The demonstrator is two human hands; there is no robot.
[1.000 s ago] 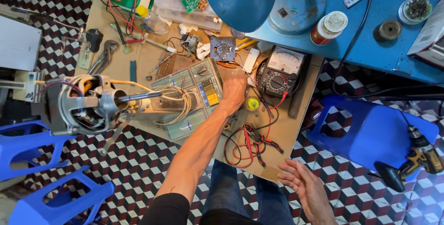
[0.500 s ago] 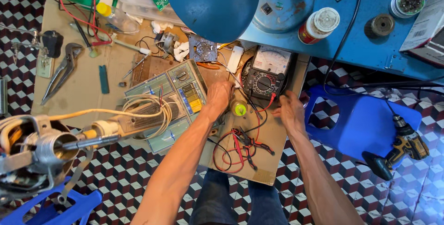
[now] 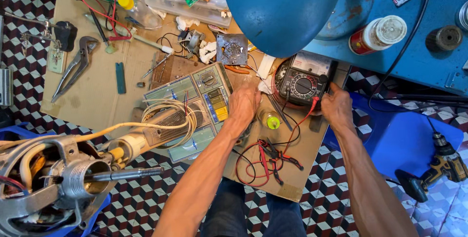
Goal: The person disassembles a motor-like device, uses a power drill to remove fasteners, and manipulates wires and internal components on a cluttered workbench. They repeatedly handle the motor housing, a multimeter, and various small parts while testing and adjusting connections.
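Head view | our right hand (image 3: pixel 336 106) grips the black multimeter (image 3: pixel 303 82) by its right edge | our left hand (image 3: pixel 243 104) rests palm-down just left of it, grip unclear, beside a compartment box (image 3: pixel 195 110).

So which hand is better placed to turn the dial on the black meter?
Probably the right hand: it already rests against the right edge of the black meter, close to the dial. The left hand lies farther off on the cardboard, beside the compartment box and small yellow-capped bottle.
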